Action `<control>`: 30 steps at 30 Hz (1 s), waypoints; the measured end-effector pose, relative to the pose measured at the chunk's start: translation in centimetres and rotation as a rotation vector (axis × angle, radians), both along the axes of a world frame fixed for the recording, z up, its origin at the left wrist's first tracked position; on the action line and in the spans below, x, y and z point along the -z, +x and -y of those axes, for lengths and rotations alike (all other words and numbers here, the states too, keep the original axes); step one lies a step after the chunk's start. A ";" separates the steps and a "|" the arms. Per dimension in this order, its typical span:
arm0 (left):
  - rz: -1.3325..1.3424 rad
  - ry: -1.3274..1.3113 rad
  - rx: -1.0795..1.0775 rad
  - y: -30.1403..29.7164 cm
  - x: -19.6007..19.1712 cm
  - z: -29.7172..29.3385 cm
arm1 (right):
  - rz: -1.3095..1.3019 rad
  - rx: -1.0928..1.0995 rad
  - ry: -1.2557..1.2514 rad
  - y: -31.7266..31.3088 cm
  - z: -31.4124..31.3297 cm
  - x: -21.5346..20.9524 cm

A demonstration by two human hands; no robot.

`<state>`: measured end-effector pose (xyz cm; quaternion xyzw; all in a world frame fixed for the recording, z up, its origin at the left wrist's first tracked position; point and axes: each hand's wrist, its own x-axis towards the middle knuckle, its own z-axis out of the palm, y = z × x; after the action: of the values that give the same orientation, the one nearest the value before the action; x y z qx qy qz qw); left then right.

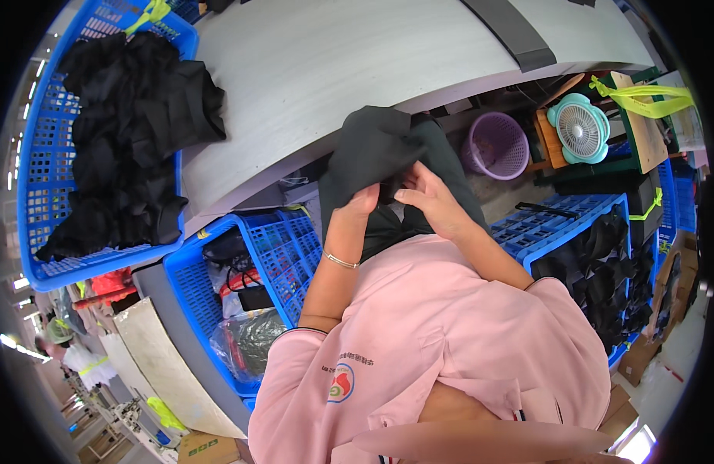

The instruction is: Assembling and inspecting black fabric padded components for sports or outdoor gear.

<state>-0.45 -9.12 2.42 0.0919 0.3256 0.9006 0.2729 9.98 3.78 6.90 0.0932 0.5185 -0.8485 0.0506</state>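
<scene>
A black fabric piece (370,149) is draped over my lap, its far end against the edge of the grey table (310,69). At the cloth's near edge, my left hand (358,204) is closed on it, the fingers mostly tucked under the fabric. My right hand (433,203) grips the same edge a little to the right, thumb and fingers bent close together. Between the two hands the cloth is folded into a dark gap, and what lies inside cannot be made out. My dark trousers (450,166) show beside and beneath the fabric.
A blue basket (44,166) heaped with black cloth pieces (129,131) stands at the left. Below it, another blue basket (191,309) holds bags. On the right are a purple bin (496,145), a teal fan (580,129) and a blue crate (562,224) beside more black pieces.
</scene>
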 end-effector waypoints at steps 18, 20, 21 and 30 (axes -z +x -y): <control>-0.631 -0.615 -0.290 3.7 4.8 1.8 | -0.549 -0.036 0.811 1.8 6.1 -4.6; -0.529 -0.486 -0.195 4.1 3.8 2.4 | -0.501 -0.096 0.784 2.7 6.6 -4.9; -0.480 -0.424 -0.155 4.4 3.3 2.6 | -0.470 -0.121 0.755 3.0 6.7 -4.9; -0.114 0.160 0.100 1.7 -3.1 -0.4 | -0.465 -0.414 0.610 6.9 7.1 -5.3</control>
<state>1.23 -8.69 5.48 0.1805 0.2625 0.9023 0.2905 16.89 -3.30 12.20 -0.1954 0.7509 -0.6267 0.0716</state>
